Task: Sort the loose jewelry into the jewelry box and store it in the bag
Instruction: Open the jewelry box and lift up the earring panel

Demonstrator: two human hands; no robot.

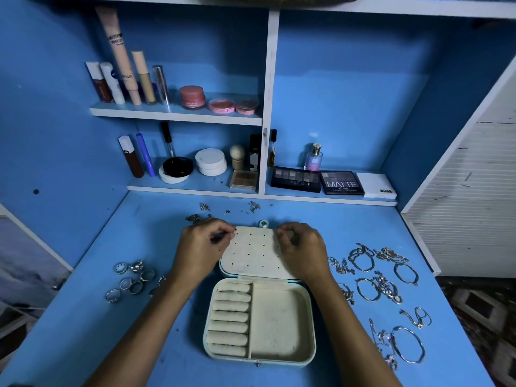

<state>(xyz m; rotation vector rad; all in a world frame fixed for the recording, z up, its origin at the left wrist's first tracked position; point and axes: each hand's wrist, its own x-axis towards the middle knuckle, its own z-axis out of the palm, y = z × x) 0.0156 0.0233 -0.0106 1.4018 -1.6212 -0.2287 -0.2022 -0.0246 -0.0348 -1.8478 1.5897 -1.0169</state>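
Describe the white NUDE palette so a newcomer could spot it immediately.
Start at the lowest shelf at the back of the blue desk, right of the white divider. Three flat palettes lie there in a row; it is the rightmost one, the white palette, beside the black MATTE palette. It alone is white, with NUDE printed in black on its front edge.

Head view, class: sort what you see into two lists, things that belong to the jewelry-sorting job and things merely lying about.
Belongs to the job:
jewelry box, open
rings
bracelets and chains
small earrings
left hand and right hand at the box lid

Lying about:
eyeshadow palettes
perfume bottle
pink jars
makeup tubes
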